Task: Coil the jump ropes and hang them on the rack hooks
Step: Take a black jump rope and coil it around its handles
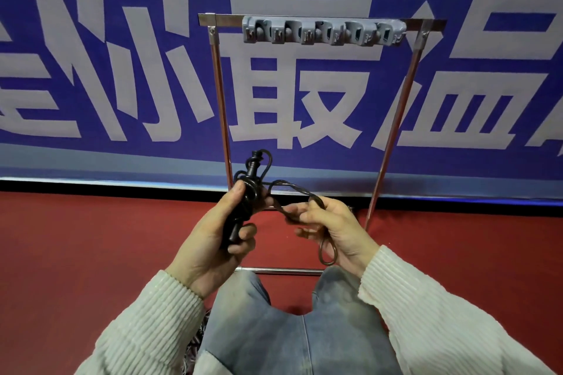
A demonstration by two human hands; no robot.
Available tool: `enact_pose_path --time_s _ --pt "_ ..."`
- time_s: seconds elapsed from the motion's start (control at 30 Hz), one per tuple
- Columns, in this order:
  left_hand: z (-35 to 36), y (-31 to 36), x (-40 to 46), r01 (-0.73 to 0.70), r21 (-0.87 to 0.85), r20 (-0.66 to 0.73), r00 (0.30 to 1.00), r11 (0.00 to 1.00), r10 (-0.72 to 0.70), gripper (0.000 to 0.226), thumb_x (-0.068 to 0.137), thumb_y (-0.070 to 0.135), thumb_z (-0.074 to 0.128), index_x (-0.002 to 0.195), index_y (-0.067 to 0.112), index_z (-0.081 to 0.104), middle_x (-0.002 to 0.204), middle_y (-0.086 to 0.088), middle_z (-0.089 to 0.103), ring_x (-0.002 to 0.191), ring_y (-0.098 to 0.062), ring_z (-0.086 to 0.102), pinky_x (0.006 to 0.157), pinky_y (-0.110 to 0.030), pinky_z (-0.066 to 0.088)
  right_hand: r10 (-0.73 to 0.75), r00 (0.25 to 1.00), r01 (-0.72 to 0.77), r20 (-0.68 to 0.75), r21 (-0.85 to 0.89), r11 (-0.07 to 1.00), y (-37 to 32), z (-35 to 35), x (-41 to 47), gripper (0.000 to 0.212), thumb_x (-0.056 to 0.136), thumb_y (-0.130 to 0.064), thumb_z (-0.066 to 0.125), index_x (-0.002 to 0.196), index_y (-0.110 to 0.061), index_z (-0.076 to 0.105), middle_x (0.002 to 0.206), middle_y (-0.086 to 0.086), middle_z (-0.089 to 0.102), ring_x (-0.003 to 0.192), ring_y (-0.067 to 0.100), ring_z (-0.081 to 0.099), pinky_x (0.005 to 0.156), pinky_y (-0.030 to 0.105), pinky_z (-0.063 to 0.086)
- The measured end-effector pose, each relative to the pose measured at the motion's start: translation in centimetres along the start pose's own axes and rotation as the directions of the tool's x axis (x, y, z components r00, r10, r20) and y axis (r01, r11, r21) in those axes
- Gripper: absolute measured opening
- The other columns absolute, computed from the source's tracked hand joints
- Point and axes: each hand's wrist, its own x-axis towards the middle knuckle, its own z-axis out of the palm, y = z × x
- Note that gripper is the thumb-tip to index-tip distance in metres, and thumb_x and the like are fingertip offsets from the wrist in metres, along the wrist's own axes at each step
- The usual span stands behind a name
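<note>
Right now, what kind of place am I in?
Probably a gym or sports hall, though that is a guess. A red floor meets a big blue banner with white characters, and a metal rack with grey hooks stands before it, ready for the jump rope.

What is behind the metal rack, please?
Behind the rack hangs a blue banner with large pale characters. The grey hook strip covers a small part of it.

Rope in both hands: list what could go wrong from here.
1. The rope is wound loosely round the handles in the left hand; turns could slip off.
2. The loops in the right hand trail free and might tangle.
3. The hooks sit high on the rack; the coil may loosen on the lift.
</note>
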Motion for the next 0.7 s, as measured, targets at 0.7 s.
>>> enact_pose_path --time_s 0.7 --pt "-1.2 -1.0 0.2 -0.17 0.34 0.164 0.979 0.925 0.12 0.084 0.059 0.064 0.087 0.1 -0.004 0.058 0.058 -0.006 0.044 0.045 -0.012 0.035 0.039 -0.017 0.023 -0.203 0.979 0.203 0.035 -0.311 0.928 -1.9 1.6 0.1 0.04 0.087 -0.013 0.061 0.126 -0.022 0.066 0.106 0.011 0.074 0.09 0.021 0.07 0.085 0.028 0.053"
